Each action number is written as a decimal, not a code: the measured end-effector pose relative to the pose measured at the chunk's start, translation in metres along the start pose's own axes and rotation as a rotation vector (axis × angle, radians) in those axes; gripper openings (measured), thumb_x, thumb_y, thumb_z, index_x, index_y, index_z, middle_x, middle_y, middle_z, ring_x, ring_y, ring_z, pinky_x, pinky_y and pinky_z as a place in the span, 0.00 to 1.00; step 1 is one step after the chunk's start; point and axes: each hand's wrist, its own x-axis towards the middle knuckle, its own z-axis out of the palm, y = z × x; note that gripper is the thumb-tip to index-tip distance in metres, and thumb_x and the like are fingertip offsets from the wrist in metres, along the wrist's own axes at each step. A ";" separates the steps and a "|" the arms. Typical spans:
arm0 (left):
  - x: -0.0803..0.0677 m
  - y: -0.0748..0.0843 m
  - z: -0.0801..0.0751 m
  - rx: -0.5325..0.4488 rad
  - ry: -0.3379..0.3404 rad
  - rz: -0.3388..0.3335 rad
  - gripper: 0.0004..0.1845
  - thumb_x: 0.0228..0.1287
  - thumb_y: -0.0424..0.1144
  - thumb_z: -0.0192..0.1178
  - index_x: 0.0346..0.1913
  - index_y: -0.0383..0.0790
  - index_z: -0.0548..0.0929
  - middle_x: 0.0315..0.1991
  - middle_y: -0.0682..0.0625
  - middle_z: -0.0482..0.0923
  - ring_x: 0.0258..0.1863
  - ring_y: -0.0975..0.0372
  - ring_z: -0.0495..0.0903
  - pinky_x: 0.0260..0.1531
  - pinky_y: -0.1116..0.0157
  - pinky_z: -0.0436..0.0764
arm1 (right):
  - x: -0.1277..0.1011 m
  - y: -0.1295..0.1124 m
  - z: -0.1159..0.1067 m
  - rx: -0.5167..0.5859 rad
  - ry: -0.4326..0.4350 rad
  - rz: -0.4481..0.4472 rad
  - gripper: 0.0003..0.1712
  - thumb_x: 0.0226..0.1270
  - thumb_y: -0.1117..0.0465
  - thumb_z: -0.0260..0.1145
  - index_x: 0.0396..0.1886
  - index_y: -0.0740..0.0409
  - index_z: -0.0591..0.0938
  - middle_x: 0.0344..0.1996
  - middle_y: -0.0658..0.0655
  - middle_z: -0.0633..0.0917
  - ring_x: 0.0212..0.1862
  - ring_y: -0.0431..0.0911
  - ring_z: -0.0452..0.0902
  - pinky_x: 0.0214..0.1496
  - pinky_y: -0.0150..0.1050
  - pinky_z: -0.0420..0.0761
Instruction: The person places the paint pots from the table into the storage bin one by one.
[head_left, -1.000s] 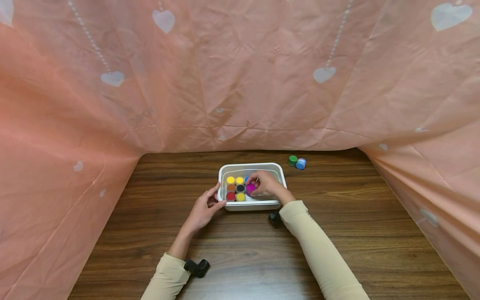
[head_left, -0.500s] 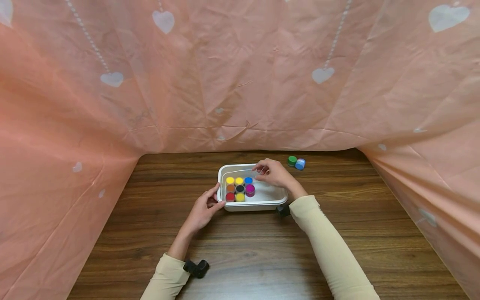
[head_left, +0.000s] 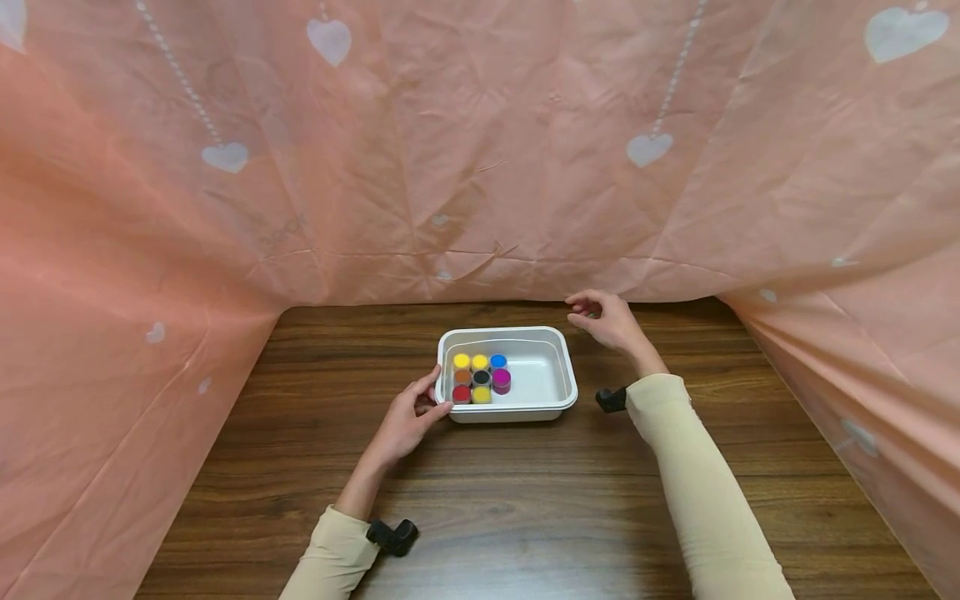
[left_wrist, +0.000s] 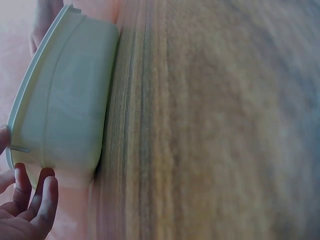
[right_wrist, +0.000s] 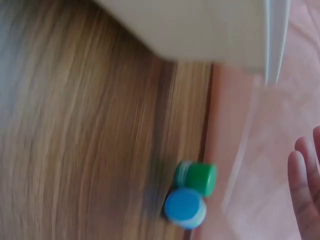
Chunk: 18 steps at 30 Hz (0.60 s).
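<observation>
green pot (right_wrist: 196, 178), blue pot (right_wrist: 185, 207), touching

Head view: from above, facing forward and down over the surface (head_left: 525, 500), farthest off
Left wrist view: low, close against the tub (left_wrist: 60, 110) side
Right wrist view: close, near the surface
Shared: tub, wooden surface
</observation>
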 end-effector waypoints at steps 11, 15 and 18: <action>0.006 -0.023 0.002 0.009 0.021 0.015 0.34 0.63 0.37 0.64 0.71 0.38 0.65 0.41 0.44 0.71 0.41 0.60 0.75 0.43 0.68 0.80 | 0.002 0.050 -0.018 -0.056 0.059 0.120 0.26 0.67 0.61 0.65 0.63 0.63 0.73 0.58 0.69 0.74 0.59 0.63 0.70 0.60 0.56 0.70; 0.006 -0.023 0.001 0.015 0.013 -0.010 0.35 0.63 0.38 0.64 0.71 0.40 0.64 0.41 0.45 0.71 0.41 0.60 0.74 0.43 0.68 0.79 | 0.002 0.067 -0.018 -0.117 0.012 0.184 0.31 0.68 0.58 0.63 0.68 0.61 0.68 0.64 0.69 0.69 0.63 0.65 0.64 0.63 0.59 0.66; 0.006 -0.024 0.001 0.014 0.017 -0.020 0.35 0.62 0.38 0.64 0.71 0.41 0.64 0.42 0.44 0.71 0.41 0.60 0.74 0.43 0.67 0.79 | 0.004 0.077 -0.014 -0.137 -0.024 0.202 0.32 0.68 0.59 0.63 0.70 0.62 0.66 0.65 0.70 0.67 0.64 0.65 0.63 0.65 0.60 0.63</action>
